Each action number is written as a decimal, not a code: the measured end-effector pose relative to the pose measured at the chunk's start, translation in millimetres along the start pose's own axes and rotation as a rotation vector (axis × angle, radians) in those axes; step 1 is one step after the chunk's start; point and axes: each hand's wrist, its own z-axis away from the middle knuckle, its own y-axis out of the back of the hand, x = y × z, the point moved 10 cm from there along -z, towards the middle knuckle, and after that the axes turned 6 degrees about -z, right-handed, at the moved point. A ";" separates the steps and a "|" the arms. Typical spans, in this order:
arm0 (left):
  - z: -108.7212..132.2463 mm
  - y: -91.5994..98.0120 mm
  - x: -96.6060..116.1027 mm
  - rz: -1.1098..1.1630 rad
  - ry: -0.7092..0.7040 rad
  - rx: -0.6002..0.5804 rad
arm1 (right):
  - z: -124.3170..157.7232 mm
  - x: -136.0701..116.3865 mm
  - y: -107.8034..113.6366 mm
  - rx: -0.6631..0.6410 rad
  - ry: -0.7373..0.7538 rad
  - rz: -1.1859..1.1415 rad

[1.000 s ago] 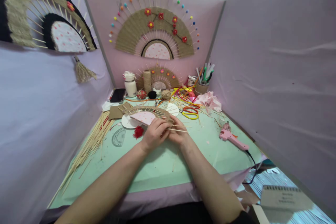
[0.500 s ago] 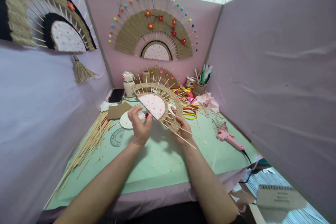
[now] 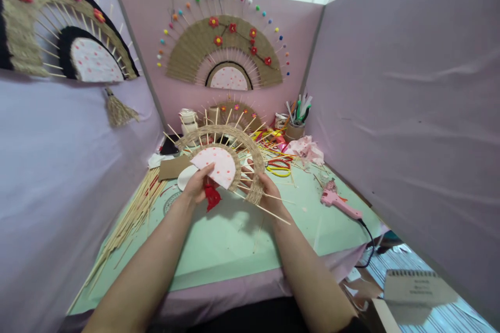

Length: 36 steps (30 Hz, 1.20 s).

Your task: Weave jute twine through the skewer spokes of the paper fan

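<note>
I hold a half-round woven fan (image 3: pixel 234 138) upright over the green table (image 3: pixel 230 242). It has thin wooden sticks fanning out, jute twine rings and a pink dotted paper centre (image 3: pixel 219 164). My left hand (image 3: pixel 197 187) pinches the fan's flat lower edge at the pink centre, beside a red tassel (image 3: pixel 211 196) that hangs from the fan below my fingers. My right hand (image 3: pixel 269 192) grips the right end of the twine rim, with stick ends poking out past it.
A bundle of wooden sticks (image 3: pixel 128 218) lies along the left. A pink glue gun (image 3: pixel 338 204) with its cord lies at the right. Cardboard, paper discs, coloured cords, twine spools and a tool cup (image 3: pixel 294 127) crowd the back. Finished fans hang on the partition walls.
The fan has been lifted off the table and tipped upright to face me. The red tassel that lay on the table now hangs at the fan beside my left hand.
</note>
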 end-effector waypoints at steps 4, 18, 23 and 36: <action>0.7 1.2 16.1 0.170 -0.080 0.023 | -3.8 -9.4 9.1 0.021 0.059 -0.066; 0.2 5.7 22.2 0.236 -0.115 0.016 | -6.6 -19.1 55.2 0.350 0.313 0.216; -0.7 3.2 15.1 0.256 -0.080 -0.015 | -1.0 -20.6 65.2 0.432 0.356 0.208; 10.0 -19.4 -7.8 0.185 -0.018 -0.103 | -3.9 -15.3 72.9 0.443 0.345 0.318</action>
